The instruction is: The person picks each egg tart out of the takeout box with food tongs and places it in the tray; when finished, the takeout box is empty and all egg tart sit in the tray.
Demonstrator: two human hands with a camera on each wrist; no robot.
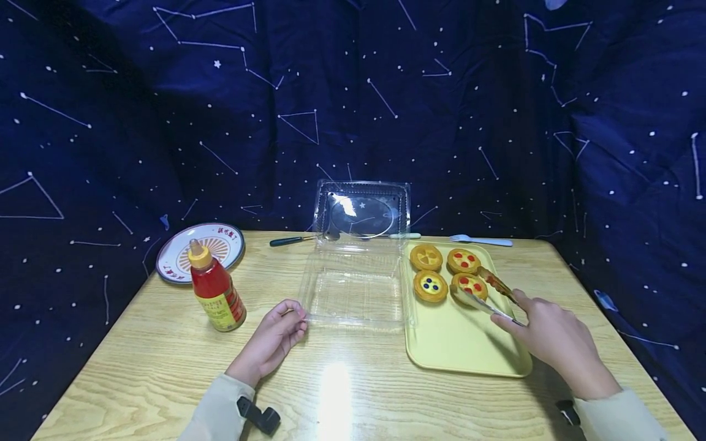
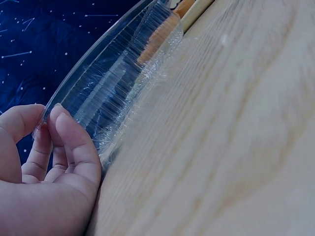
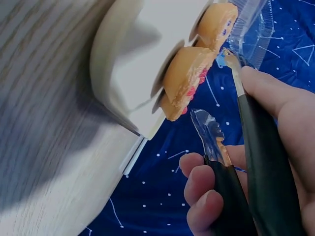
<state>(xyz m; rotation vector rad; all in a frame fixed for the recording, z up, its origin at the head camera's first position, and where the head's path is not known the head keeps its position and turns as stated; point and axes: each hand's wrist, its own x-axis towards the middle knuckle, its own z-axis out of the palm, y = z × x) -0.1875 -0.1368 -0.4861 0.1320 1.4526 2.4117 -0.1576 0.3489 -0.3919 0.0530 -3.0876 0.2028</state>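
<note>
My left hand pinches the near left corner of a clear plastic clamshell box, whose lid stands tipped back; the left wrist view shows thumb and fingertips on its rim. In my right hand is a pair of tongs with metal tips and dark handles. Their spread tips straddle the near right egg tart, topped with red pieces. Three other tarts share the yellow tray: one with red pieces, one with blue berries, one with yellow pieces.
A squeeze bottle of red sauce stands left, before a patterned plate. Behind the box lie a dark-handled utensil and one with a pale green handle. A light blue fork lies behind the tray.
</note>
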